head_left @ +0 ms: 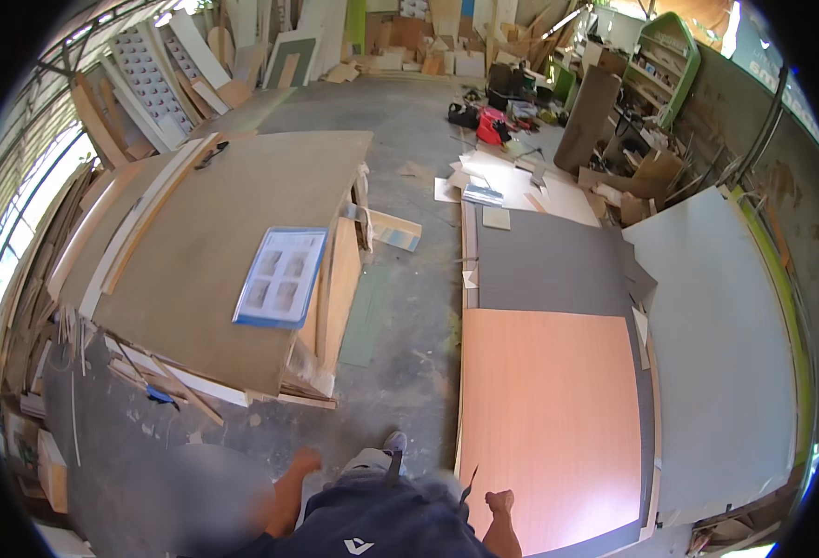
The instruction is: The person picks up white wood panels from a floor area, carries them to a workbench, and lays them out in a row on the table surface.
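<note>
My left hand (pixel 307 459) hangs low near the front edge, over the floor in front of the brown-topped workbench. Motion smears its fingers, and no object shows in it. My right hand (pixel 499 503) is curled into a loose fist above the lower left part of an orange-pink wood-grain panel (pixel 551 400), and nothing is visible in it. Ahead and to the left, the workbench (pixel 195 316) carries a blue-edged clear folder (pixel 282 277) with a sheet of pictures inside. A white strip and a wooden strip (pixel 153 219) lie along the bench's far left.
Dark grey boards (pixel 549 260) lie beyond the orange-pink panel, with a large pale grey sheet (pixel 721 353) to the right. Offcuts (pixel 181 391) and a blue tool (pixel 160 395) lie by the bench's front. A red bag (pixel 493 126) sits farther back. A smeared patch hides the area beside my left arm.
</note>
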`<control>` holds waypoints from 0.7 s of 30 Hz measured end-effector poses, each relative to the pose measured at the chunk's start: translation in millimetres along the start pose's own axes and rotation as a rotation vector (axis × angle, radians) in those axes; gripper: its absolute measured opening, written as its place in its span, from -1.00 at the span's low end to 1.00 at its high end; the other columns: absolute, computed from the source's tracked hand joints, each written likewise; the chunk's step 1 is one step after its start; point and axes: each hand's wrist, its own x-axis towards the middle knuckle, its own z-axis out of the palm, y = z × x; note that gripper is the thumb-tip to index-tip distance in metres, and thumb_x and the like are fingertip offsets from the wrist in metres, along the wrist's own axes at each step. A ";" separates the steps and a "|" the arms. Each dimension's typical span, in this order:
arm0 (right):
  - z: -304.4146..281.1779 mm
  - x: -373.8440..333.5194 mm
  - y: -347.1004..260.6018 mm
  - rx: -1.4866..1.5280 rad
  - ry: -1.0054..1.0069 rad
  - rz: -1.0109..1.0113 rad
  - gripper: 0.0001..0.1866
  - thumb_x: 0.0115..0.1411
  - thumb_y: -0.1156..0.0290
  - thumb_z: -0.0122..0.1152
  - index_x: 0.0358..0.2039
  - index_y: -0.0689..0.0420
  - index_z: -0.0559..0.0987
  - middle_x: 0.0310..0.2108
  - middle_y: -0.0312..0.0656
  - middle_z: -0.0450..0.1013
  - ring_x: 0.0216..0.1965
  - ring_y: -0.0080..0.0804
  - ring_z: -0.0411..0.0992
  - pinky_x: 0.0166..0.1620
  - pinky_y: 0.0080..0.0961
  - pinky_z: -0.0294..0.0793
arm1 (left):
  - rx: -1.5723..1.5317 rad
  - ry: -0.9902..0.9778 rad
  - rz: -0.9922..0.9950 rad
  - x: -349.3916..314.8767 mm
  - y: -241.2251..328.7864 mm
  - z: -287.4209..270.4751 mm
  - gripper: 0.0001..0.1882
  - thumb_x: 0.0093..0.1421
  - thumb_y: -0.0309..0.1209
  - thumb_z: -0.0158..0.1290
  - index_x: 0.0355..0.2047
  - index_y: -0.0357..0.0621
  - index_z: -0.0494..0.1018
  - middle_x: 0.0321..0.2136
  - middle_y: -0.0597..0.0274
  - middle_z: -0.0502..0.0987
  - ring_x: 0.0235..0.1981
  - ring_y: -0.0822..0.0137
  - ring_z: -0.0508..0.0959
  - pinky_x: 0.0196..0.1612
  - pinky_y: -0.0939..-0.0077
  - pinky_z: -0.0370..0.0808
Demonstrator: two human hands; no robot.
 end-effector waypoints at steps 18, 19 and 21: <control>55.5 342.6 -174.2 -0.245 -0.151 -0.111 -0.42 -0.14 -0.11 0.33 -0.34 0.20 0.68 -0.23 0.12 0.56 -0.09 0.03 0.51 -0.09 -0.07 0.51 | -1.081 0.259 -0.133 400.2 87.4 -464.8 -0.73 0.08 -0.37 0.15 -0.27 -0.33 0.57 -0.57 0.10 0.60 -0.56 0.34 0.61 -0.41 0.43 0.54; 5.6 340.1 -300.7 -0.272 -0.230 -0.190 -0.30 -0.24 0.00 0.45 -0.21 0.34 0.61 -0.22 0.22 0.54 -0.11 0.07 0.52 -0.09 -0.05 0.51 | -1.126 0.315 -0.311 387.7 47.8 -447.0 -0.74 0.08 -0.39 0.15 -0.27 -0.33 0.57 -0.56 0.08 0.60 -0.56 0.32 0.61 -0.43 0.42 0.54; -35.0 404.4 -372.2 0.237 -0.088 -0.083 -0.39 -0.13 0.43 0.40 -0.07 0.51 0.45 -0.31 0.22 0.55 -0.27 0.03 0.57 -0.29 -0.23 0.60 | -1.237 0.311 -0.372 399.9 47.5 -454.2 -0.75 0.08 -0.40 0.14 -0.27 -0.32 0.58 -0.55 0.07 0.61 -0.57 0.29 0.62 -0.46 0.42 0.55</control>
